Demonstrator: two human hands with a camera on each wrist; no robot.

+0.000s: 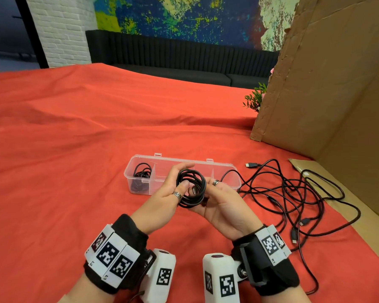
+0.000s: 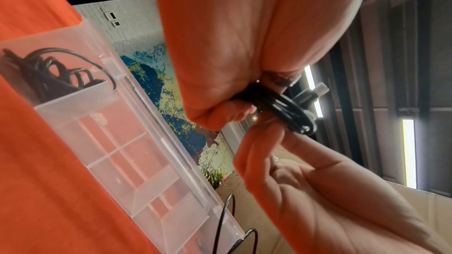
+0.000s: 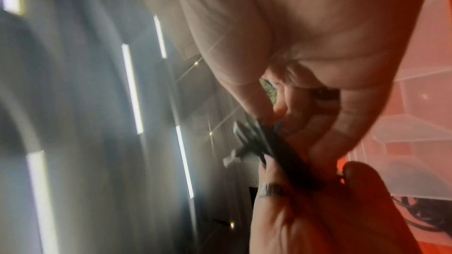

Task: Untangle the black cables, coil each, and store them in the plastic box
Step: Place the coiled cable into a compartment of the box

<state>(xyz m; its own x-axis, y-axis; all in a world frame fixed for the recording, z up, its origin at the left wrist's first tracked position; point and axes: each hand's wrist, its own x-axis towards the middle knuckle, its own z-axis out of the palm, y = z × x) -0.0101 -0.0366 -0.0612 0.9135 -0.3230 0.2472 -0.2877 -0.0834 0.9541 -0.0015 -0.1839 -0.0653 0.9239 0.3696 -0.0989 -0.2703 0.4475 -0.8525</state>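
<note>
Evidently, a small black coiled cable point(image 1: 190, 188) was held just above the clear, divided plastic box point(image 1: 225, 166) on the red-clothed tabletop point(image 1: 74, 149). It was gripped on one side by the left hand point(image 1: 164, 193), thumb pressed onto the loops, and pinched on the other by the right hand point(image 1: 223, 200). A first black coil point(image 1: 141, 173) lay in the box's left end compartment. Loose black tangled cables point(image 1: 293, 193) remained sprawled to the right. The coil was judged light, limp yet springy; loops would likely unwind unless clamped across all turns together while lowered.
</note>
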